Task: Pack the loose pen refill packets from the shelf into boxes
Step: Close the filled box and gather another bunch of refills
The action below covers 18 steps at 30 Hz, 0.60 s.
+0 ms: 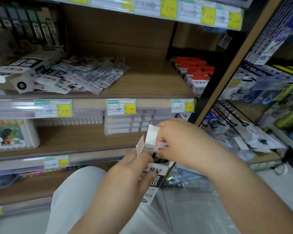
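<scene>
Just above the left hand (130, 168) and the right hand (179, 141), a stack of clear plastic cases (125, 124) lay under a green-and-yellow price label (121, 107), and well to their left stood a marker set (7, 135) marked 36 with a rabbit on it. Well above the right hand, red-topped packs (196, 73) stood in a row, and black wire hooks (230, 112) jutted out just to its right.

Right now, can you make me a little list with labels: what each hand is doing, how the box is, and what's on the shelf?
left hand: grips the box by its side
right hand: pinches a packet at the box's open top
box: top flaps open, something dark inside
shelf: pile of loose packets on the left
also there: red-topped boxes at the shelf's right end
</scene>
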Motion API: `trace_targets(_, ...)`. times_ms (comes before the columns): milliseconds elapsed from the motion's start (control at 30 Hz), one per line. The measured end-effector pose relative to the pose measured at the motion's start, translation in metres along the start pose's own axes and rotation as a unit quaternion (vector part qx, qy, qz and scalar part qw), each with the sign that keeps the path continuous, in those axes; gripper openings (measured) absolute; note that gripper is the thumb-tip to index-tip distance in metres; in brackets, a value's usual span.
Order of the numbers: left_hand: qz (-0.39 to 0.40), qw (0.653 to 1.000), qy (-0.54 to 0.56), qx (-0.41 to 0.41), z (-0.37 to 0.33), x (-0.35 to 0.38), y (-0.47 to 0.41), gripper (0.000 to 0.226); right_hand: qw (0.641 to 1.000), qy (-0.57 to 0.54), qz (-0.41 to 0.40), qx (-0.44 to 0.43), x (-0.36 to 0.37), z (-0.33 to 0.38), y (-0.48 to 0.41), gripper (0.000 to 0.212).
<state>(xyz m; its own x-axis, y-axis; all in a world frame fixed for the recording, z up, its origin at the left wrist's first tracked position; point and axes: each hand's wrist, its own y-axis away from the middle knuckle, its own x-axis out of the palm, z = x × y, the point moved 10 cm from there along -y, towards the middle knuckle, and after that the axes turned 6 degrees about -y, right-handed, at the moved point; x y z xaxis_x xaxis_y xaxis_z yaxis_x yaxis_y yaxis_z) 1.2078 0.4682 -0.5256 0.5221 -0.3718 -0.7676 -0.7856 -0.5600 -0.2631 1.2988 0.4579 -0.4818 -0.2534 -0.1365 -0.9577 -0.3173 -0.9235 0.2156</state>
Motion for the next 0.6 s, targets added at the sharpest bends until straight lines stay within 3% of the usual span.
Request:
trace_targets(167,0.001,1.0,0.0,0.011,-0.002,0.001,0.001,0.016,0.997,0.063,0.033,-0.012,-0.003,0.006,-0.005,0.037)
trace_targets(200,-0.001,1.0,-0.001,0.013,-0.002,0.001,0.0,0.016,0.997,0.075,0.034,-0.003,0.001,0.008,-0.007,0.035)
trace_targets(300,-0.001,1.0,-0.008,0.024,-0.003,0.002,-0.005,0.016,0.993,0.119,0.016,0.013,0.012,0.01,-0.016,0.004)
trace_targets(467,0.015,0.999,-0.028,0.038,-0.004,0.006,-0.018,0.034,0.993,0.094,0.06,0.045,0.011,-0.001,-0.019,0.015)
trace_targets(600,-0.011,0.997,-0.044,0.065,-0.011,-0.015,-0.023,0.03,0.997,0.07,0.02,-0.029,-0.017,0.01,0.001,0.023)
